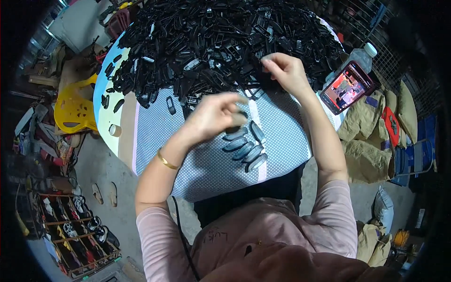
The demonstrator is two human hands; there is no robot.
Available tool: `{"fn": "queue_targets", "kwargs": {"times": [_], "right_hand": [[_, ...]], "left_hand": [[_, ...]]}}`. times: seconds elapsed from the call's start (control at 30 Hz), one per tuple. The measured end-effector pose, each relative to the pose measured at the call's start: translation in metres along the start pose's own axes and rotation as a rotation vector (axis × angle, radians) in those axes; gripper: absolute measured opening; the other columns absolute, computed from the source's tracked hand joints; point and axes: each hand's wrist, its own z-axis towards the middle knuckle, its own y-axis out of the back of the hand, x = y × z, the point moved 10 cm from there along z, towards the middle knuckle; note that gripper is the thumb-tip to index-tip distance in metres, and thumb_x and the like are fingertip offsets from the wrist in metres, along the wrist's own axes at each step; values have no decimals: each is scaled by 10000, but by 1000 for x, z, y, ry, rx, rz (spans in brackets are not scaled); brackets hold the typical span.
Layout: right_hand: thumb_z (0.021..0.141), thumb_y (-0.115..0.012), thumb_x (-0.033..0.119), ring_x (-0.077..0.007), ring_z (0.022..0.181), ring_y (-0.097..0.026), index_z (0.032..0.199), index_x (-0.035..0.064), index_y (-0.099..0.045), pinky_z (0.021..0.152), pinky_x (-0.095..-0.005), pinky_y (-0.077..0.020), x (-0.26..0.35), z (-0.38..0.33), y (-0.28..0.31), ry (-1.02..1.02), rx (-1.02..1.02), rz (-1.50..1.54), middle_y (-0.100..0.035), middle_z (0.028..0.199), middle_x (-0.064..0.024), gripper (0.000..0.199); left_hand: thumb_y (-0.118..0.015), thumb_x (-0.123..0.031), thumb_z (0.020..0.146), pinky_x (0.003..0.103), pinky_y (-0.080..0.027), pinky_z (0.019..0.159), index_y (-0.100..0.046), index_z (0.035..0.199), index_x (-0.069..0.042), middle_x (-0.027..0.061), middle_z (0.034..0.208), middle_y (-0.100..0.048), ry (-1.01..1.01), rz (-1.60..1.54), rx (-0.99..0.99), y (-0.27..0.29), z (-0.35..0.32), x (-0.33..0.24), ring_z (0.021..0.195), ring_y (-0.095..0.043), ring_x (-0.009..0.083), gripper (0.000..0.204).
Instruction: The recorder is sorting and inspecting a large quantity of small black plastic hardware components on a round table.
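Observation:
A big heap of small black plastic parts (206,47), oval and hollow, covers the far half of the table. My left hand (213,116) is over the patterned cloth just in front of the heap, slightly blurred. Its fingers are curled in; what they hold, if anything, is hidden. At the heap's right front edge, my right hand (290,74) has thumb and forefinger pinched together, and I cannot make out anything between them. Several dark curved parts (245,149) lie in a slanting row on the cloth below my left hand. One loose oval part (170,105) rests left of that hand.
The round table bears a blue-grey dotted cloth (202,174). On its right edge a phone (347,88) leans against a clear bottle (364,58). A small tape roll (114,130) sits at the left edge. Beside the table are a yellow chair (75,108) and brown sacks (369,155).

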Motion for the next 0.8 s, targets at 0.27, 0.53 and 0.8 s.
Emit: {"fn": "queue_targets", "kwargs": {"times": [0.27,0.53,0.8], "right_hand": [[651,-549,-14,-293,860,-584,903,19,-635,760,-366,-477,24,-37,-57,288,501,-445,-595,894,-118,269],[676,-630,39,-282,871,-562,949,7,-627,782,-360,-464,39,-32,-50,410,379,-498,-615,891,-111,275],[890,-486,60,-117,758,-582,1121,31,-576,651,-238,-487,41,-20,-36,311,180,-38,-589,894,-66,249]], "left_hand": [[-638,-108,736,352,-433,768,-631,979,-54,94,884,-559,-433,758,-512,28,-2,-10,872,-507,266,249],[-682,-27,660,361,-402,900,-556,1102,-39,119,1017,-534,-436,754,-445,35,0,-10,985,-484,284,459],[-710,-78,648,361,-398,817,-626,921,-52,88,952,-537,-282,926,-410,56,-9,1,937,-480,264,287]]}}
